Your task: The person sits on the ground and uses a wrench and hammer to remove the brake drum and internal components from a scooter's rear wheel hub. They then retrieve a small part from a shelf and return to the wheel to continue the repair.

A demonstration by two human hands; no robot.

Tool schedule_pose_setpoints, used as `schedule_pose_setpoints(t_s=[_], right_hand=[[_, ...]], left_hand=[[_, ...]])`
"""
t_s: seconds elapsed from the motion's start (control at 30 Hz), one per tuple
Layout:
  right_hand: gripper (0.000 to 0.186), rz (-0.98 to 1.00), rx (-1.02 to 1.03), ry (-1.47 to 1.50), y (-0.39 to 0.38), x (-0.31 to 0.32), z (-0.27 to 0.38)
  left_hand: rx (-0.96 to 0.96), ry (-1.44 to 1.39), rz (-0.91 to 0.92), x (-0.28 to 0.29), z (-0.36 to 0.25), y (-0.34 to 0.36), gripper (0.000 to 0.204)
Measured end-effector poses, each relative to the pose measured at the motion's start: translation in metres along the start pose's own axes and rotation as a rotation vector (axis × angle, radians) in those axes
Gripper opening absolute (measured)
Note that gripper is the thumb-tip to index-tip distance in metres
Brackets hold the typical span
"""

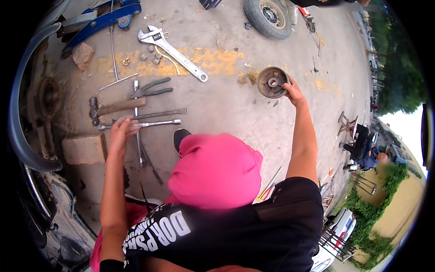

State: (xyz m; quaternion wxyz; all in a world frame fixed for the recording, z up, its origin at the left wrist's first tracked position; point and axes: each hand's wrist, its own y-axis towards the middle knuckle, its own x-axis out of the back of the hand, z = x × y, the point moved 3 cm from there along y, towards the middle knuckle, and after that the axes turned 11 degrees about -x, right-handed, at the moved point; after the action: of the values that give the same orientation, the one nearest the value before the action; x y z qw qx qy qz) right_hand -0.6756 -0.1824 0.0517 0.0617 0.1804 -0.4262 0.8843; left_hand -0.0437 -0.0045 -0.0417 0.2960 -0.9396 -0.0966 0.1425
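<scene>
At the right, my right hand point(294, 92) grips the rim of a round metal brake drum point(266, 89), its hollow side with the central hub facing up. The drum is at the floor; whether it rests there I cannot tell. My left hand point(121, 136) reaches over the tools at the left, fingers stretched out and holding nothing I can see. Beneath or beside its fingertips lies a cross-shaped lug wrench point(165, 122); contact is unclear. A thin metal bar point(170, 112), a wooden-handled hammer point(122, 106) and green-handled pliers point(154, 86) lie just beyond.
A large adjustable wrench point(181, 58) lies farther off, beside several nuts point(156, 59). A tyre point(274, 18) is at the back, and a blue jack point(102, 25) at the far left. Bricks point(84, 149) and a car's wheel arch point(20, 104) border the left. People sit at the far right.
</scene>
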Motion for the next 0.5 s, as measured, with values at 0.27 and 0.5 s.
schedule_pose_setpoints(t_s=[0.27, 0.5], right_hand=[[0.068, -0.186, 0.206, -0.489, 0.024, -0.027, 0.04], [0.096, -0.597, 0.445, -1.29, 0.01, -0.149, -0.011]], left_hand=[[-0.006, 0.002, 0.014, -0.015, -0.011, 0.001, 0.026], [-0.001, 0.069, 0.027, -0.016, -0.008, 0.006, 0.028]])
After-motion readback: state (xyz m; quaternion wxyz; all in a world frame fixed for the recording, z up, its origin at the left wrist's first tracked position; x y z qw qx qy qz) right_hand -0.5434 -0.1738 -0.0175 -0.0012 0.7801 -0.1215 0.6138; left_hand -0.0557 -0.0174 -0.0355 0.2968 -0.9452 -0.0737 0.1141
